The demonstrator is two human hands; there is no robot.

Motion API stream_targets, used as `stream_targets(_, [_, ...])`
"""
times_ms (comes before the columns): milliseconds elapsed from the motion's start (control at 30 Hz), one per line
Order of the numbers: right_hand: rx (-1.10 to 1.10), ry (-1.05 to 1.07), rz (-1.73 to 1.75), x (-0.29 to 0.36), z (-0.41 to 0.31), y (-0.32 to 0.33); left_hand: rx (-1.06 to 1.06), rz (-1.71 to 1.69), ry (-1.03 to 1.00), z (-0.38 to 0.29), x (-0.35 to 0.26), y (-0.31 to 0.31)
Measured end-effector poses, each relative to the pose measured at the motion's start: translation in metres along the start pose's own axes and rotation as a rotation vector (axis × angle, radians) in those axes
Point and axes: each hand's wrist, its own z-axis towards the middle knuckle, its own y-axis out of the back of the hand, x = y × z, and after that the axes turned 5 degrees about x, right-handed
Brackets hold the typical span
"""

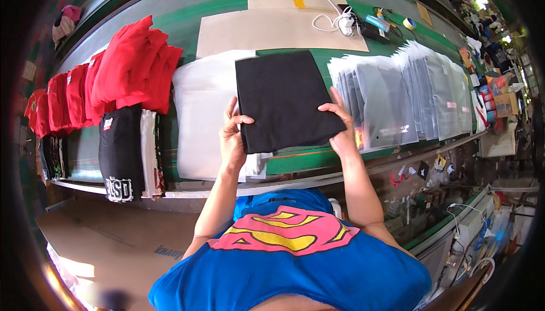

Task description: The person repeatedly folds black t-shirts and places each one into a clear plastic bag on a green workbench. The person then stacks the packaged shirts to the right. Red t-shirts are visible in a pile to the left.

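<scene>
A folded black garment (283,98) is held up in front of me, above the green work table (304,162). My left hand (233,136) grips its left edge, thumb on the front face. At the lower right side, my right hand (342,126) pinches it with the thumb on top and the fingers behind. Behind and left of the garment lies a stack of clear plastic bags (206,115), partly covered by it. Close to my right hand stands a row of bagged folded garments (381,102).
At left are piled red garments (127,64) and a folded black printed garment (121,153) overhanging the table edge. Cardboard sheets (272,32) lie at the back beside a white power cord (347,23) and a tape roll (409,23). A large brown board (119,230) is below left.
</scene>
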Motion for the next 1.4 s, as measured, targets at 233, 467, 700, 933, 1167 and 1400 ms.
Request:
stream_targets(233, [-0.270,-0.798,0.592,-0.068,-0.060,0.060,-0.248,0.104,0.665,-0.040,0.074,-0.004])
stream_targets(467, [0.255,-0.707,-0.358,-0.039,-0.044,0.035,0.055,0.739,0.727,-0.019,0.061,-0.038])
stream_targets(700, [0.393,-0.331,-1.085,-0.033,-0.038,-0.041,0.303,1.068,0.388,-0.002,0.082,-0.062])
stream_targets(933, [0.234,-0.276,-1.152,-0.033,-0.026,-0.027,0.120,0.889,0.277,0.018,0.080,-0.013])
stream_targets(1167, [0.168,-0.190,-1.106,-0.032,-0.003,-0.038,0.101,1.133,0.118,0.052,0.076,0.031])
stream_targets(1400, [0.175,-0.238,-1.110,-0.045,0.030,-0.068,0.158,1.378,0.062,0.088,0.073,0.059])
